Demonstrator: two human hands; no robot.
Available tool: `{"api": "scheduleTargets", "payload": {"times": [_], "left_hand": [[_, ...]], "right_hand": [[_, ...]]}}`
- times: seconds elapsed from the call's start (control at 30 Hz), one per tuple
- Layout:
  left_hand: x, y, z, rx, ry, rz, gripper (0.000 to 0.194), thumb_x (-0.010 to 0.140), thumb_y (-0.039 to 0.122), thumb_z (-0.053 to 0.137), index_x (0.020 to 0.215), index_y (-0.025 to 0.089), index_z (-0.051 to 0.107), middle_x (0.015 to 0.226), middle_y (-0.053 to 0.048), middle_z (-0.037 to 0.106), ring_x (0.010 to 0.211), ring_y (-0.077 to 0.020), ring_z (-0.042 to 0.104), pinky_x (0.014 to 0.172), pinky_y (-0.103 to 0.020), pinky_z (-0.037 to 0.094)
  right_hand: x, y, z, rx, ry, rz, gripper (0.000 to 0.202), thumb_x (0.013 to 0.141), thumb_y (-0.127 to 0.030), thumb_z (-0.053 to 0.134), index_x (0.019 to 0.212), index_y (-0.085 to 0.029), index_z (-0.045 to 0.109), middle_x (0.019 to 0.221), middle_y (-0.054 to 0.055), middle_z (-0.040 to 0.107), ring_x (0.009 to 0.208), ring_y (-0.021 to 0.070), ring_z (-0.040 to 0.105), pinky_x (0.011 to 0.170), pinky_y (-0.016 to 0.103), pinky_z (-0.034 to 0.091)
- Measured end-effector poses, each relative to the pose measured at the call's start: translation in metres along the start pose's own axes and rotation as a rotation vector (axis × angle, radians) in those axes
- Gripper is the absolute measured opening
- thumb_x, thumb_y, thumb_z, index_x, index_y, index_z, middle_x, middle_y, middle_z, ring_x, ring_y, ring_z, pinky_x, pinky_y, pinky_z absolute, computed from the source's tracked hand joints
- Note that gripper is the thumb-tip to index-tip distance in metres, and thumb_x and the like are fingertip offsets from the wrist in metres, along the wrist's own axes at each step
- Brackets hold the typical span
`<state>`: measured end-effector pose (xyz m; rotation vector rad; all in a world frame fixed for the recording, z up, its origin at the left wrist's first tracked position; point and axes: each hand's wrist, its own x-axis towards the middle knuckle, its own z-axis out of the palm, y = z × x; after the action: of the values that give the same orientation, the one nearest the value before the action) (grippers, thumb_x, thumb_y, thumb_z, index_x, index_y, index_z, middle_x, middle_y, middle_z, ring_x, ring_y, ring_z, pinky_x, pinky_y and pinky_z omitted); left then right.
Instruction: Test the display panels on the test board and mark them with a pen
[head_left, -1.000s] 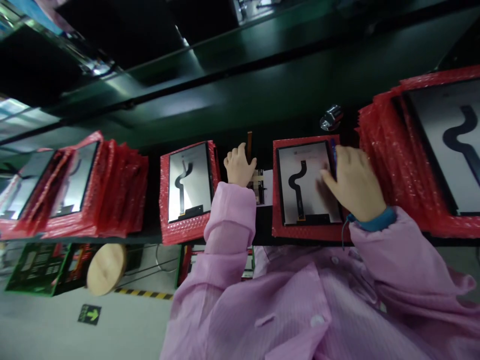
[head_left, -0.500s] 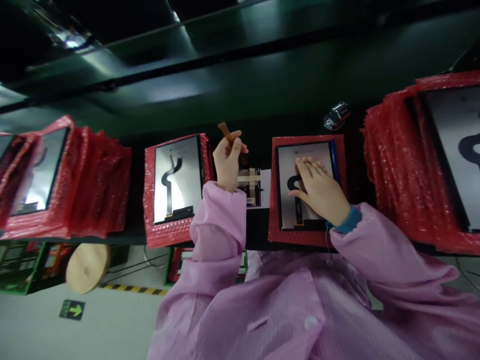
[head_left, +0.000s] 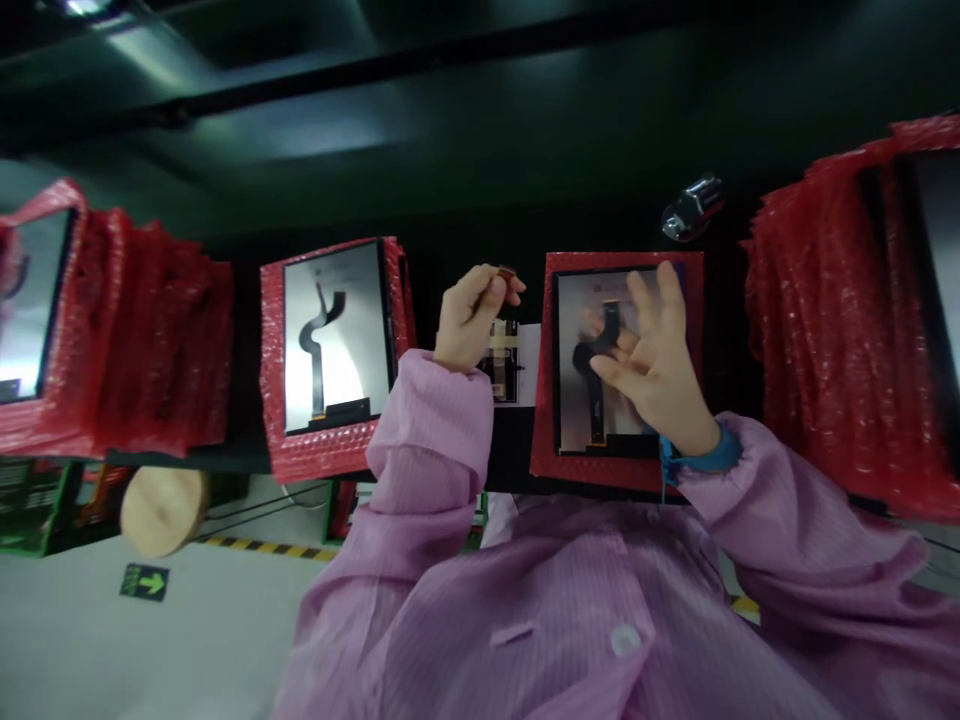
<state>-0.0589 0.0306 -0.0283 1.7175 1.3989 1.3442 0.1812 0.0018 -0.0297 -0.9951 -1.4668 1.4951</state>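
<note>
My left hand (head_left: 474, 315) pinches a small brown strip (head_left: 507, 272), now mostly hidden by the fingers. Fingers spread, my right hand (head_left: 654, 365) hovers over a display panel (head_left: 574, 400) and casts a reflection in its shiny back. A black flex cable (head_left: 596, 400) curves across that panel, which lies on a red bubble-wrap bag (head_left: 544, 465). Left of my left hand, a second display panel (head_left: 352, 345) rests on red bubble wrap (head_left: 271, 400), also with a curved dark cable. Between my hands sits a small dark part with pale tape (head_left: 504, 343).
Stacks of red bubble-wrap bags stand at the left (head_left: 161, 340) and right (head_left: 799, 330), with panels among them. A shiny metal piece (head_left: 691, 208) lies behind the right panel. Below the bench edge are a round wooden stool (head_left: 165, 510) and green crates (head_left: 56, 520).
My right hand has lifted off the panel and its fingers have spread. The brown strip has turned in my left hand and shows less. The view has shifted slightly.
</note>
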Motion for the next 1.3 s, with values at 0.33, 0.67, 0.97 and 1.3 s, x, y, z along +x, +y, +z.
{"api": "scheduleTargets", "payload": {"times": [0.33,0.67,0.97,1.3], "left_hand": [[-0.003,0.010,0.001,0.286,-0.296,0.090,0.018,0.093,0.024,0.054,0.079,0.023,0.065,0.087,-0.002,0.072,0.091,-0.0221,0.064,0.106,-0.049,0.038],[-0.008,0.012,0.006,0.414,-0.482,0.166,0.017,0.088,0.021,0.051,0.074,0.022,0.060,0.075,0.000,0.064,0.088,-0.0227,0.060,0.103,-0.049,0.035],[-0.009,0.012,0.008,0.402,-0.513,0.137,0.014,0.085,0.023,0.054,0.074,0.022,0.062,0.075,0.001,0.066,0.089,-0.0228,0.061,0.103,-0.049,0.034],[-0.011,0.013,0.012,0.380,-0.511,0.123,0.016,0.087,0.023,0.053,0.073,0.023,0.060,0.074,0.001,0.064,0.087,-0.0232,0.061,0.103,-0.050,0.034]], "right_hand": [[0.010,0.006,0.005,-0.132,-0.111,-0.060,0.050,0.098,-0.068,0.041,0.091,-0.023,0.061,0.113,0.007,0.066,0.102,0.0217,0.061,0.097,0.041,0.051],[0.026,0.004,0.006,-0.642,-0.178,-0.328,0.032,0.104,-0.042,0.034,0.083,-0.023,0.049,0.104,0.007,0.063,0.104,0.0241,0.054,0.102,0.046,0.041],[0.026,0.007,0.010,-0.858,-0.179,-0.351,0.025,0.101,-0.032,0.039,0.090,-0.020,0.059,0.114,0.010,0.064,0.112,0.0285,0.048,0.103,0.050,0.039],[0.026,0.007,0.009,-0.872,-0.200,-0.307,0.026,0.102,-0.031,0.038,0.091,-0.021,0.060,0.116,0.009,0.063,0.114,0.0287,0.047,0.104,0.050,0.038]]}}
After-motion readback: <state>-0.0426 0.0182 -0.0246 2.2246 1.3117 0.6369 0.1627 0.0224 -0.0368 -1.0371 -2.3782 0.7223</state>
